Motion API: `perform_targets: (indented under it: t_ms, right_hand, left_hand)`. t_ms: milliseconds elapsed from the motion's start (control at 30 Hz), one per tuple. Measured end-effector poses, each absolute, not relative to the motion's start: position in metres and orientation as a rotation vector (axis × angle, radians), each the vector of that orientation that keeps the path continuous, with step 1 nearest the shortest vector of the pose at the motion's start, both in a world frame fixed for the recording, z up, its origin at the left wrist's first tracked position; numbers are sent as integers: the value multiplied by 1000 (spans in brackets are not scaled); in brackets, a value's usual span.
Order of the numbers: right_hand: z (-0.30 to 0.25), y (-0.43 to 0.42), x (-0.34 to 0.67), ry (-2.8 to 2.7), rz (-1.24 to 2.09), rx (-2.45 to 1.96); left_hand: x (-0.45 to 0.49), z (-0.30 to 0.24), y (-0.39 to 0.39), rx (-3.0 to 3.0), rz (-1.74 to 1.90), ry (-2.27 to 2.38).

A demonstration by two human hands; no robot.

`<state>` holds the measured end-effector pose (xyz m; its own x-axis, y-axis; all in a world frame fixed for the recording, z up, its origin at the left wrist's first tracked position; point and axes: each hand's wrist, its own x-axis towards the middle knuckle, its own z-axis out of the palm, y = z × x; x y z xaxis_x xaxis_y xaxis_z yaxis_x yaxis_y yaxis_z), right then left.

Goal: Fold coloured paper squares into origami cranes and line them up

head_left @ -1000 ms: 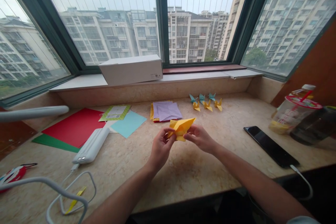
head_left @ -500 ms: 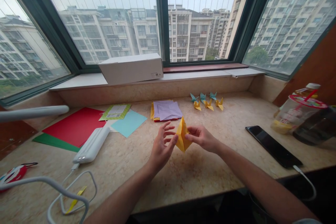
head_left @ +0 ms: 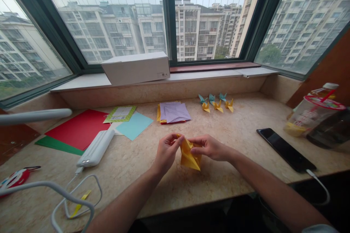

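Observation:
Between my two hands is a partly folded piece of yellow origami paper point(head_left: 190, 158), held just above the stone counter point(head_left: 218, 185). The fingers of my left hand point(head_left: 167, 150) pinch its upper left corner. My right hand point(head_left: 212, 147) grips its right side, thumb on the near face and the other fingers behind, partly hidden. Beyond them lies a stack of purple and yellow folded papers point(head_left: 175, 112). Farther right stand three yellow paper cranes point(head_left: 218, 106) in front of three blue paper cranes point(head_left: 212, 98).
At left are red paper point(head_left: 79, 129), green paper point(head_left: 58, 145), light blue paper point(head_left: 134, 126), a white power bank point(head_left: 95, 148) and looped cable point(head_left: 100, 189). A black phone point(head_left: 286, 149) and a lidded plastic cup point(head_left: 303, 116) are on the right. A white box point(head_left: 136, 69) rests on the sill.
The yellow paper has gone from an upright diamond to a wider, opened-out shape and sits slightly lower. My left fingers, spread before, have closed on its upper corner.

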<state>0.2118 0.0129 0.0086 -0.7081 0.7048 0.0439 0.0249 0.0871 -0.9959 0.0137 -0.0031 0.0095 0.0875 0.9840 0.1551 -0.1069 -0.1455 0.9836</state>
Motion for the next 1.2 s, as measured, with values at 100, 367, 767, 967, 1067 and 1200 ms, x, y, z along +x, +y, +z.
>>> perform_targets:
  t_ms: [100, 367, 767, 967, 1067, 1200]
  right_hand:
    - [5, 14, 212, -1777, 1692, -724]
    - [6, 15, 210, -1709, 1673, -746]
    - [-1, 14, 210, -1744, 1655, -791]
    - [3, 10, 208, -1825, 1502, -811]
    - [3, 10, 206, -1855, 1399, -805]
    - [-3, 9, 205, -1818, 1279, -906]
  left_hand:
    - [14, 7, -3, 1235, 1305, 981]
    - [16, 8, -4, 1161, 1330, 993]
    - [17, 6, -5, 1200, 1371, 1055]
    - [15, 9, -7, 1195, 1292, 950]
    - [13, 6, -5, 1226, 1186, 934]
    - [12, 2, -2, 1240, 1197, 959]
